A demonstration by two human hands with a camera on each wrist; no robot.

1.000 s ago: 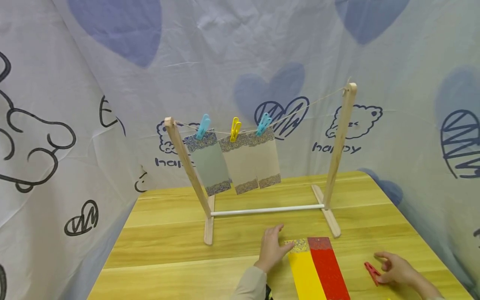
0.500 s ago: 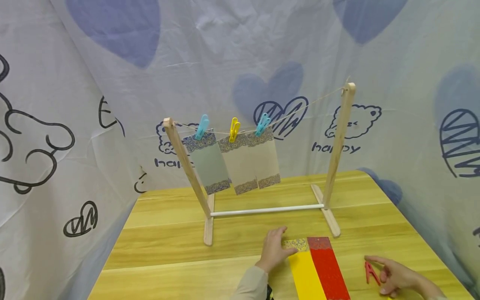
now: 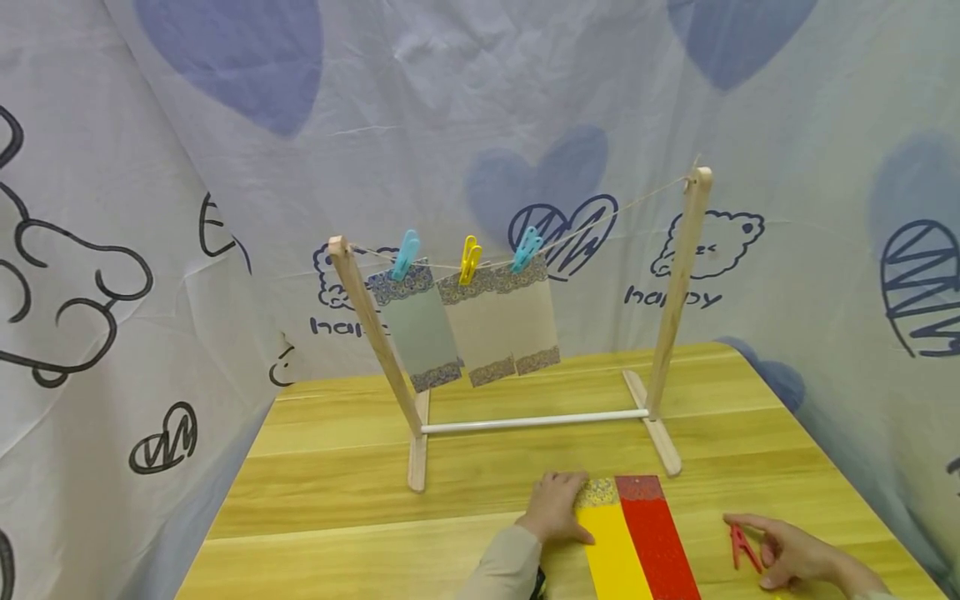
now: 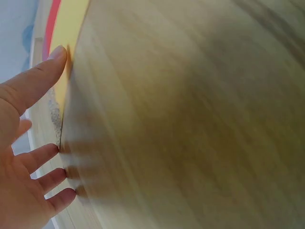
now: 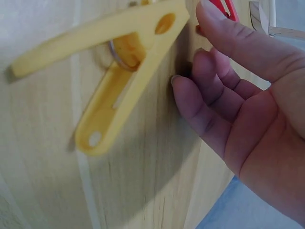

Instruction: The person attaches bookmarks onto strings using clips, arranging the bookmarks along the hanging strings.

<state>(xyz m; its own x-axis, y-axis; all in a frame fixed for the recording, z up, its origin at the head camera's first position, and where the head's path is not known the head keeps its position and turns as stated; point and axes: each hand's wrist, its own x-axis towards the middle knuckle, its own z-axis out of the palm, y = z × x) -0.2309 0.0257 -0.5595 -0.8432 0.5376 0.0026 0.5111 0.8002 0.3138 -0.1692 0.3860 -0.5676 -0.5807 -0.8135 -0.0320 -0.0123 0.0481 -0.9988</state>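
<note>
In the head view my left hand (image 3: 553, 508) rests at the left edge of a yellow card strip (image 3: 615, 550) with a patterned top band. In the left wrist view its thumb lies over the yellow strip, and the other fingertips meet the table beside the patterned end. A red card strip (image 3: 660, 542) lies alongside. My right hand (image 3: 797, 552) is low over the table on the right, index finger extended at the top of a red clothespin (image 3: 741, 547). In the right wrist view its other fingers are bent, beside a yellow clothespin (image 5: 119, 71).
Behind the strips stands a wooden rack (image 3: 678, 292) with a string between two posts and a white crossbar (image 3: 534, 422). Pale cards (image 3: 498, 325) hang under two blue clothespins (image 3: 407, 254) and a yellow one (image 3: 470, 258). A patterned cloth (image 3: 480, 108) surrounds the wooden table (image 3: 330, 475).
The red clothespin has turned beside my right hand, whose index finger now reaches past its top. My left hand has drawn nearer, its thumb lower along the yellow strip's edge.
</note>
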